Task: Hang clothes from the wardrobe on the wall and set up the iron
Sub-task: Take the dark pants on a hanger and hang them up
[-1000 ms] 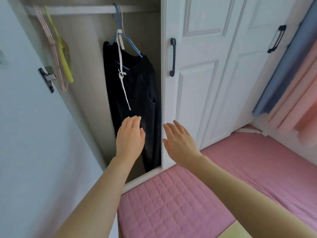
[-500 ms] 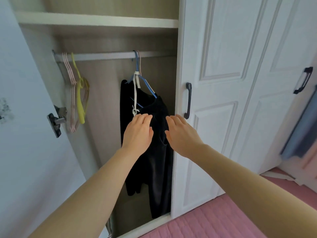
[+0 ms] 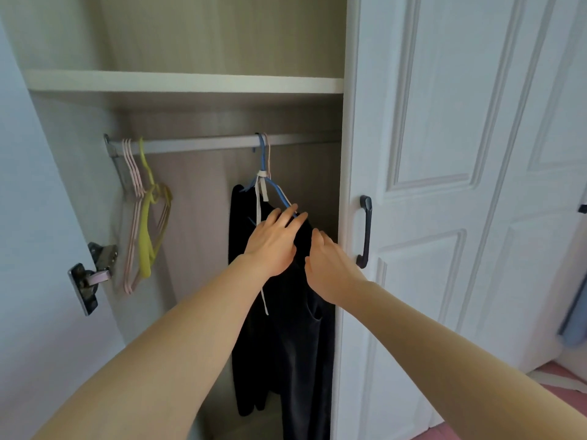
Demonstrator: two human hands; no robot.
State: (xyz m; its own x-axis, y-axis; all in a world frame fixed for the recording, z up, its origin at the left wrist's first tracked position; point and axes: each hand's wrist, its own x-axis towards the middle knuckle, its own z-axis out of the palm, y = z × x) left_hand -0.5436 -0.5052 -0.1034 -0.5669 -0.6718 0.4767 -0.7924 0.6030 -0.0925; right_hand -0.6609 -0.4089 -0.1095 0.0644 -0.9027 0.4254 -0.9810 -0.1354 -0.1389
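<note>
At the left end of the rail point(image 3: 206, 143) hang a few empty hangers point(image 3: 143, 217), pink and yellow; they are not part of your job yet. Further right along the rail, the blue hanger point(image 3: 275, 188) is hooked on, and the black garment point(image 3: 286, 344) hangs from it straight down below the rail.

Your left hand point(image 3: 273, 246) is below the rail with its fingers stretched out, the tips touching the hanger's arm and the cloth's shoulder. It has closed on nothing. Your right hand point(image 3: 330, 268) is just right of it and lower, with its fingers nearly straight against the cloth, and no grip shows there either.

So you are at the very start: nothing is lifted off the rail, nothing is hung on the wall, and neither a wall hook nor the iron is in view. By my reckoning the whole task is ahead of you, beginning with taking hold of that hanger.
</note>
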